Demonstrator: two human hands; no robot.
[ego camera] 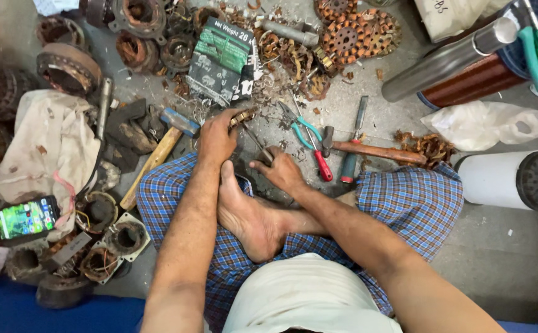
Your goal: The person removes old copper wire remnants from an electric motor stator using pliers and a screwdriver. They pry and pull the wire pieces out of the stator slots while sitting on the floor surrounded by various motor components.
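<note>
A small metal part sits pinched in the left hand, low over the floor just beyond the person's crossed legs, while the right hand is closed around a thin metal tool whose tip points up to that part. It looks like the step of prying or picking at the piece, which calls for a firm grip and careful pressure. Green-handled pliers lie just right; a hammer lies left.

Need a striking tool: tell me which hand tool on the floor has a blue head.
The hammer left of the left hand: blue head, pale wooden handle, unlike the teal-handled pliers.
</note>
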